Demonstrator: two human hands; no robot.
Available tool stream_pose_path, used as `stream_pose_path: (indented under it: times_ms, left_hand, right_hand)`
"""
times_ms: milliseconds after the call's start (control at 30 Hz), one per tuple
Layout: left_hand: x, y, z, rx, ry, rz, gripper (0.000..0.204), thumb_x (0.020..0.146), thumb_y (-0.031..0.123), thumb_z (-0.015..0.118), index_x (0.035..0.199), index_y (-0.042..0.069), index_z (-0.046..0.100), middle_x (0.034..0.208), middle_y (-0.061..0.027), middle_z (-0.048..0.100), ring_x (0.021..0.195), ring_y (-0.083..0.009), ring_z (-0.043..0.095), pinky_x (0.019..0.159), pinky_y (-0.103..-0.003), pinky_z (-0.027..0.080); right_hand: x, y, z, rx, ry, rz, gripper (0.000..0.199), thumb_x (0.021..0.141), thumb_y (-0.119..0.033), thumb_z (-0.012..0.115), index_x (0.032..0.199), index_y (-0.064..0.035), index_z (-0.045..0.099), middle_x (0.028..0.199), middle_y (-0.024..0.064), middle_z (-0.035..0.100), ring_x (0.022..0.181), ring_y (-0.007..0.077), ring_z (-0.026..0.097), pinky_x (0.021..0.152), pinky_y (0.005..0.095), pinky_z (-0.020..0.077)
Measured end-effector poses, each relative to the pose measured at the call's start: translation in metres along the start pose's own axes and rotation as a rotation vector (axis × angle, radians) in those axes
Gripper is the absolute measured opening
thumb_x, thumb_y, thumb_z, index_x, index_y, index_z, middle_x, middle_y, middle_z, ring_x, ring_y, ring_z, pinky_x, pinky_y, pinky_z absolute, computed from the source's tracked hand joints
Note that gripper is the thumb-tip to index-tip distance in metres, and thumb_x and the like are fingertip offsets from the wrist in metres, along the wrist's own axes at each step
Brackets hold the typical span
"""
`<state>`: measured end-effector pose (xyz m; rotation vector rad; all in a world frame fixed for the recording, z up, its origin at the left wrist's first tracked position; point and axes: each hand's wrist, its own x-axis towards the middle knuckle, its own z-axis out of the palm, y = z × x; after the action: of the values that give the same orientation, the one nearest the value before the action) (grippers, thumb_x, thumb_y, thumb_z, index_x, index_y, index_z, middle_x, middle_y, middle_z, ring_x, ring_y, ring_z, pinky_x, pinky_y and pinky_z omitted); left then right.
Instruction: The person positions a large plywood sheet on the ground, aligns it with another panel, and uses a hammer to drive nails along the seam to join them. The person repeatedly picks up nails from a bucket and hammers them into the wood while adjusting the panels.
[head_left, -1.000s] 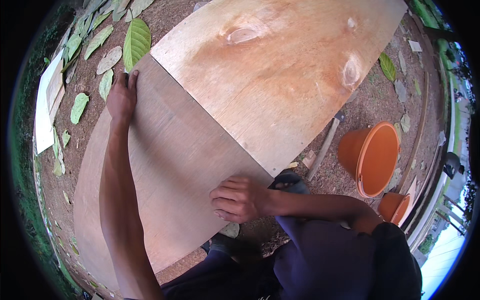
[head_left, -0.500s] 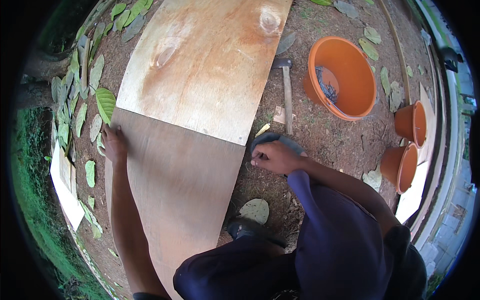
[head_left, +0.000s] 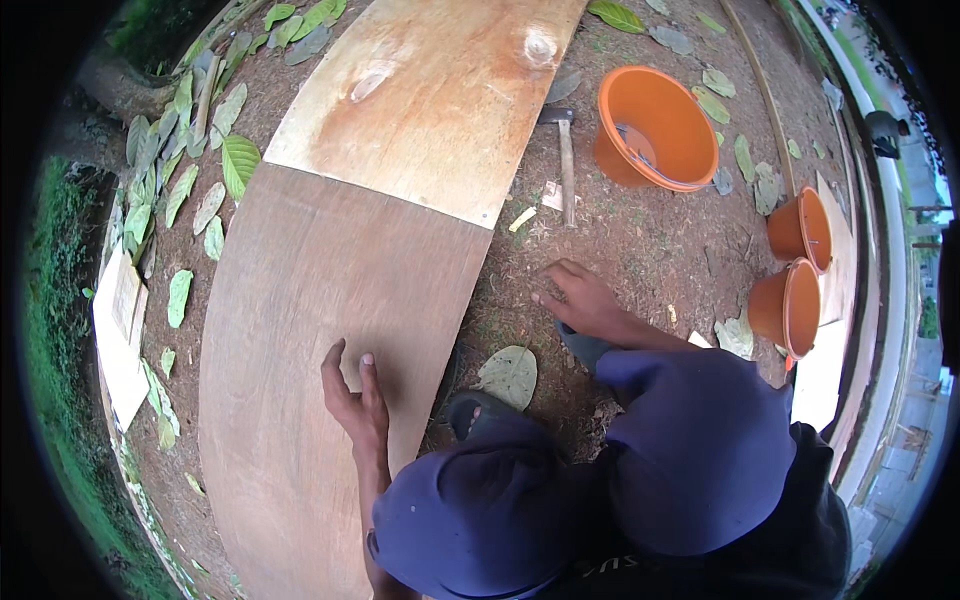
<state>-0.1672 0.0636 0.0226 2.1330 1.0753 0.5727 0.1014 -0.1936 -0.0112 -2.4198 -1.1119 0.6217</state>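
Note:
My left hand (head_left: 354, 392) lies flat, fingers slightly apart, on the near right part of a dark brown plywood sheet (head_left: 300, 330) on the ground. A lighter plywood sheet (head_left: 430, 95) overlaps its far end. My right hand (head_left: 580, 296) rests on bare soil to the right of the sheets, fingers spread and pressing into the dirt, holding nothing. A hammer (head_left: 565, 150) with a wooden handle lies on the soil beyond my right hand, beside the lighter sheet's edge. My knees in dark blue trousers fill the lower frame.
A large orange bucket (head_left: 655, 125) stands past the hammer. Two smaller orange pots (head_left: 800, 265) sit at the right. Fallen green leaves (head_left: 235, 160) litter the ground left of the sheets, with pale boards (head_left: 120, 330) at the far left. A dry leaf (head_left: 510, 375) lies near my knee.
My left hand came back from the dark sheet's far left edge to its near right part. My right hand left the sheet's edge and went down onto the soil.

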Motion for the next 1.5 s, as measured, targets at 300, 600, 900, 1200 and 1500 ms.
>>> stream_pose_path:
  times_ms: [300, 600, 900, 1200, 1500]
  left_hand:
    - [-0.214, -0.012, -0.023, 0.285, 0.232, -0.336, 0.024, 0.092, 0.009, 0.071, 0.114, -0.001, 0.066, 0.109, -0.0210, 0.064, 0.103, -0.0379, 0.063, 0.092, -0.045, 0.048]
    - [-0.221, -0.016, -0.008, 0.813, 0.179, -0.410, 0.066, 0.091, 0.031, 0.074, 0.147, 0.006, 0.049, 0.155, -0.0204, 0.042, 0.144, -0.0417, 0.038, 0.119, -0.052, 0.027]
    - [-0.230, -0.064, -0.017, 0.579, 0.073, -0.348, 0.067, 0.100, 0.021, 0.060, 0.157, 0.004, 0.032, 0.164, -0.0227, 0.028, 0.154, -0.0382, 0.020, 0.126, -0.050, 0.013]
    - [-0.254, -0.101, -0.055, 0.683, -0.049, -0.325, 0.082, 0.087, 0.007, 0.072, 0.158, 0.002, 0.031, 0.165, -0.0207, 0.026, 0.155, -0.0363, 0.020, 0.126, -0.048, 0.015]
    - [-0.237, -0.084, -0.051, 0.698, -0.038, -0.388, 0.066, 0.096, 0.006, 0.054, 0.157, -0.002, 0.030, 0.164, -0.0233, 0.028, 0.154, -0.0391, 0.021, 0.126, -0.050, 0.012]
  right_hand:
    - [0.067, -0.001, 0.010, -0.044, 0.231, -0.426, 0.051, 0.088, -0.033, 0.076, 0.128, -0.0056, 0.061, 0.140, 0.0131, 0.055, 0.133, 0.0350, 0.051, 0.109, 0.0471, 0.0424]
    - [0.166, 0.027, -0.023, -0.197, 0.033, -0.761, 0.066, 0.085, -0.049, 0.071, 0.139, -0.0121, 0.060, 0.152, 0.0046, 0.051, 0.148, 0.0257, 0.035, 0.123, 0.0476, 0.0273]
    - [0.171, 0.044, -0.004, -0.069, 0.100, -0.746, 0.066, 0.082, -0.057, 0.067, 0.136, -0.0187, 0.064, 0.152, -0.0021, 0.052, 0.148, 0.0205, 0.037, 0.125, 0.0460, 0.0244]
    - [0.175, 0.048, 0.002, -0.048, 0.209, -0.789, 0.061, 0.083, -0.054, 0.067, 0.129, -0.0143, 0.068, 0.146, -0.0001, 0.058, 0.143, 0.0215, 0.043, 0.121, 0.0455, 0.0301]
    - [0.172, 0.044, 0.012, -0.030, 0.199, -0.703, 0.058, 0.084, -0.053, 0.067, 0.128, -0.0155, 0.069, 0.145, -0.0016, 0.059, 0.143, 0.0198, 0.043, 0.122, 0.0448, 0.0295]
